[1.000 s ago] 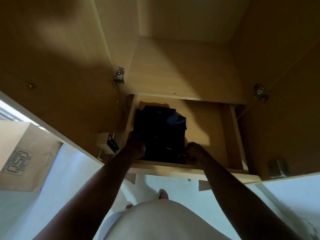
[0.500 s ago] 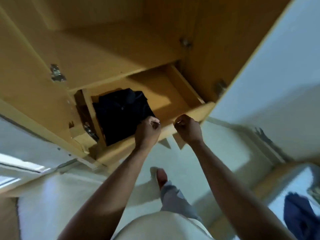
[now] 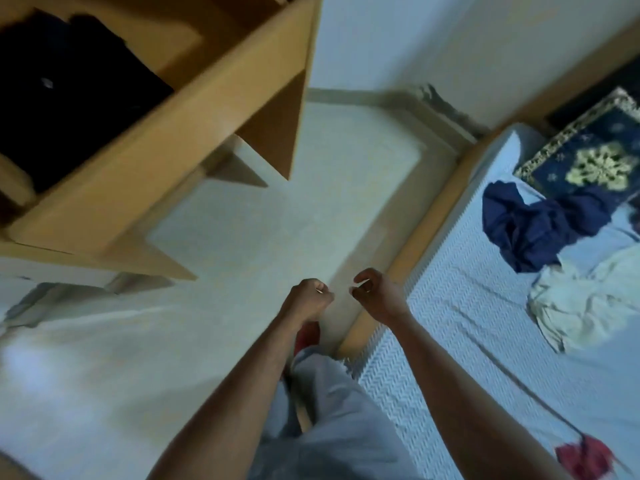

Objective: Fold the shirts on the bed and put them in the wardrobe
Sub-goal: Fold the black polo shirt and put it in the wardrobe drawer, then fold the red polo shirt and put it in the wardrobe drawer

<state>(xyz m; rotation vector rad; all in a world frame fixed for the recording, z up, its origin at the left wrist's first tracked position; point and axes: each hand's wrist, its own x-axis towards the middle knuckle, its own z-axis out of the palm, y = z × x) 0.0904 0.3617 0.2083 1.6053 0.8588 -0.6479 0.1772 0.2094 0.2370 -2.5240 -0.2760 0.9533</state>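
A folded dark shirt (image 3: pixel 69 84) lies in the open wooden wardrobe drawer (image 3: pixel 166 143) at the upper left. On the bed (image 3: pixel 450 323) at the right lie a crumpled navy shirt (image 3: pixel 530 220) and a crumpled pale cream shirt (image 3: pixel 588 303). My left hand (image 3: pixel 308 299) and my right hand (image 3: pixel 377 292) hang side by side over the floor beside the bed's edge, fingers loosely curled, holding nothing.
A blue and gold patterned pillow (image 3: pixel 588 157) sits at the head of the bed. Something red (image 3: pixel 585 459) lies on the bed at the lower right. The wooden bed frame (image 3: pixel 408 251) runs along the pale tiled floor (image 3: pixel 242 237). My legs in grey trousers (image 3: pixel 329 427) are below.
My hands have left the drawer and dropped away from it, empty. The view has swung from the wardrobe to the right, bringing the bed and its shirts into sight.
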